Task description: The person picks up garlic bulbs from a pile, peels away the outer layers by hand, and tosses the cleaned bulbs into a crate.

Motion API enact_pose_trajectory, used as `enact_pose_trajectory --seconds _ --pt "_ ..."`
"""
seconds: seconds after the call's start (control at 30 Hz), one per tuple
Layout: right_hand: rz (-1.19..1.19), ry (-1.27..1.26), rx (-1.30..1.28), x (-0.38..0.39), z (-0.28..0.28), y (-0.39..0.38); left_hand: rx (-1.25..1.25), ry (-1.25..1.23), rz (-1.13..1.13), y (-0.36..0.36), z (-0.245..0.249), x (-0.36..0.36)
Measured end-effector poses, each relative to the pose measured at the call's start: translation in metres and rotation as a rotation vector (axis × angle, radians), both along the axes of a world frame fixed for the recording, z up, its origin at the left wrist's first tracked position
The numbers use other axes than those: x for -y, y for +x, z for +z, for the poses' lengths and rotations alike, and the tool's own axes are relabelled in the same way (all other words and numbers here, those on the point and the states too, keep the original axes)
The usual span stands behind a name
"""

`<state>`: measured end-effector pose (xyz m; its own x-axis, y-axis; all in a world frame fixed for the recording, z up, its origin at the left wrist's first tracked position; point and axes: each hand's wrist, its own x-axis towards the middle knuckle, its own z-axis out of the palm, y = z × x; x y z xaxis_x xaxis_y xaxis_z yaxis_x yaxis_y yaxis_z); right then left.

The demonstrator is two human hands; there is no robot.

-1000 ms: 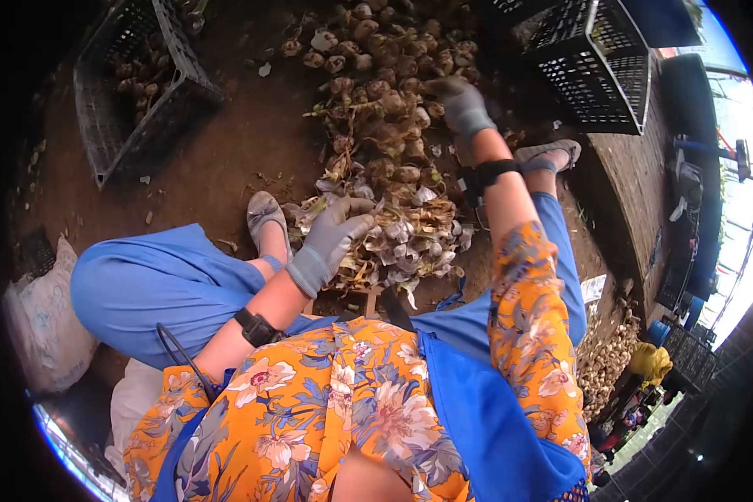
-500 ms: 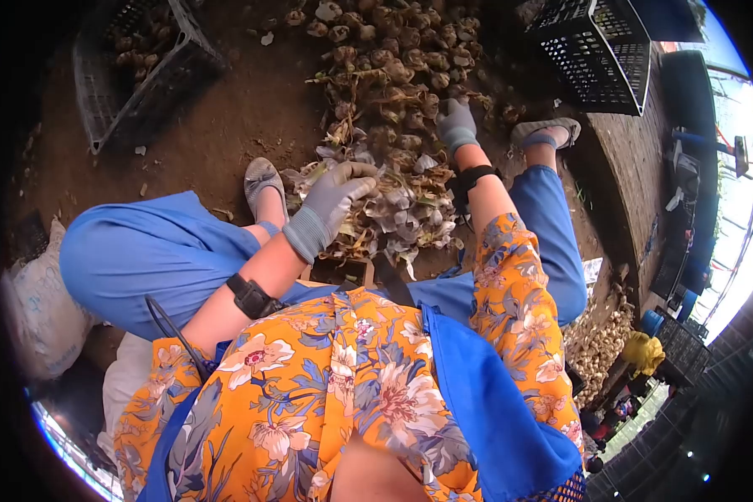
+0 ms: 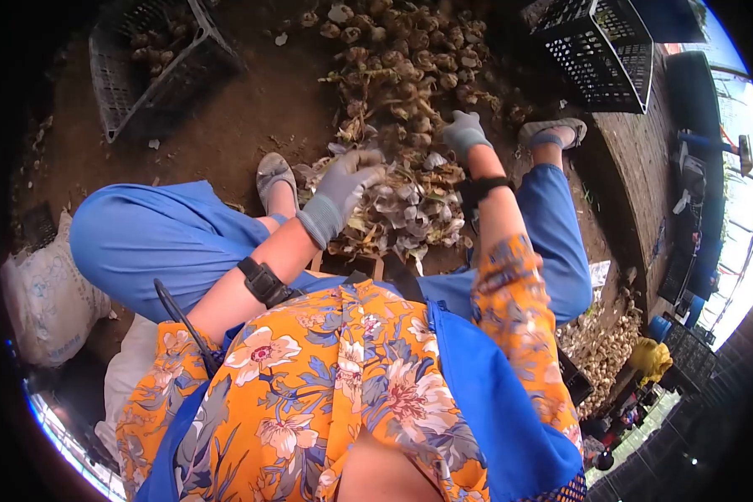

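Observation:
My left hand [image 3: 341, 186], in a grey knit glove, hovers above the left side of a heap of papery garlic skins and dry leaves [image 3: 410, 213]. Its fingers are bent, with a gap between them and the thumb, and nothing shows in the gap. My right hand [image 3: 465, 134], gloved the same way, is at the right edge of a pile of garlic bulbs [image 3: 410, 63] on the ground. Those fingers are curled towards the bulbs. Whatever they may hold is hidden. Part of a wooden box [image 3: 368, 266] shows below the skins, between my legs.
A black crate [image 3: 155, 71] with some bulbs stands at the far left, another crate [image 3: 598, 58] at the far right. A wooden board [image 3: 636, 159] runs along the right. White sacks [image 3: 54, 293] lie at my left, with more garlic [image 3: 602, 351] at lower right.
The whole view has shifted slightly to the right. My right hand has drawn back a little towards me from the bulbs. My left hand's fingers and thumb have spread somewhat apart.

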<state>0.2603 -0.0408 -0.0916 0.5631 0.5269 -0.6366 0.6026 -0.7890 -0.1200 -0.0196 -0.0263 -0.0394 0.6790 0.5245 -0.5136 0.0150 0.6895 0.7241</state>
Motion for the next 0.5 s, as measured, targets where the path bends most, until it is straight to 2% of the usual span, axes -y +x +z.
enact_pose_trajectory --seconds 0.03,0.07,0.1,0.13,0.17,0.2,0.27,0.3,0.33,0.4,0.43,0.47,0.5 --pt "0.057 0.089 -0.153 0.018 0.007 -0.004 -0.002 0.038 0.013 0.0 -0.002 0.002" --pt "-0.142 0.316 -0.472 0.041 0.013 -0.015 -0.006 0.018 0.002 0.002 -0.006 0.007" --pt "-0.349 0.551 -0.782 0.057 0.05 -0.044 -0.044 0.12 0.054 0.007 -0.011 0.013" --pt "-0.534 0.574 -0.912 0.065 0.09 -0.073 -0.078 0.228 0.107 0.013 -0.012 0.019" --pt "-0.588 0.682 -1.056 0.079 0.086 -0.085 -0.044 0.215 0.072 0.015 0.015 0.02" --pt "-0.648 0.748 -1.223 0.087 0.106 -0.107 -0.045 0.21 0.06 0.013 0.023 0.017" --pt "-0.473 0.946 -1.081 0.111 0.078 -0.123 -0.141 0.597 -0.216 0.01 0.032 0.01" --pt "-0.703 0.949 -1.184 0.109 0.101 -0.129 -0.149 0.66 -0.213 0.008 0.044 0.01" --pt "-0.709 0.957 -1.182 0.11 0.099 -0.129 -0.147 0.663 -0.221 0.007 0.048 0.011" --pt "-0.756 1.064 -1.187 0.111 0.095 -0.123 -0.077 1.1 -0.252 0.005 0.05 0.012" --pt "-0.371 0.986 -0.824 0.11 0.113 -0.125 -0.042 1.17 -0.224 0.007 0.05 0.014" --pt "-0.533 0.935 -0.961 0.109 0.093 -0.124 -0.029 1.172 -0.241 0.006 0.052 0.016" --pt "-0.451 0.978 -0.951 0.106 0.111 -0.131 -0.026 1.155 -0.209 0.004 0.057 0.017"
